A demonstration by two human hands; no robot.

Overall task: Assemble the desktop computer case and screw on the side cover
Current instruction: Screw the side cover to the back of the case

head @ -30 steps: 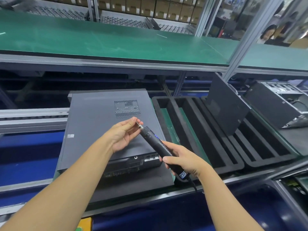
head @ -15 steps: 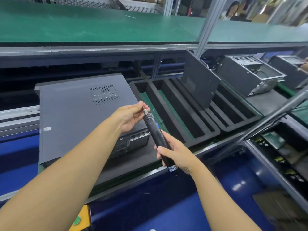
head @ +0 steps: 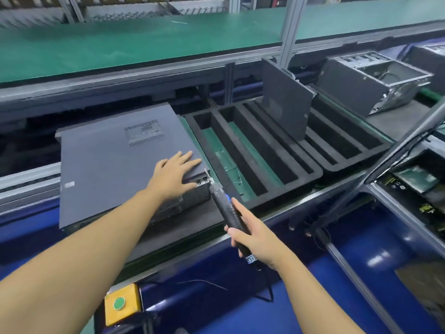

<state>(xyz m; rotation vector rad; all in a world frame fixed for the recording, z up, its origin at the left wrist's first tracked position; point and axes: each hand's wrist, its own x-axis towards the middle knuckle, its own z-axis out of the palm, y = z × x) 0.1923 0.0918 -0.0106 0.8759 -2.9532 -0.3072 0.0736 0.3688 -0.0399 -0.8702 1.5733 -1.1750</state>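
Grey case [head: 108, 169] under left hand [head: 173, 177]

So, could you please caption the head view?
Left hand rests on the case; right hand holds a screwdriver at its near corner.

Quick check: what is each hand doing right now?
Left hand: open, pressing flat on the computer case.
Right hand: gripping the electric screwdriver.

counts — 2 hands [head: 172, 175] [head: 255, 239] | 1 screwdriver [head: 226, 208] | 2 foam trays [head: 301, 180] [head: 361, 160] | 1 panel [head: 286, 100]
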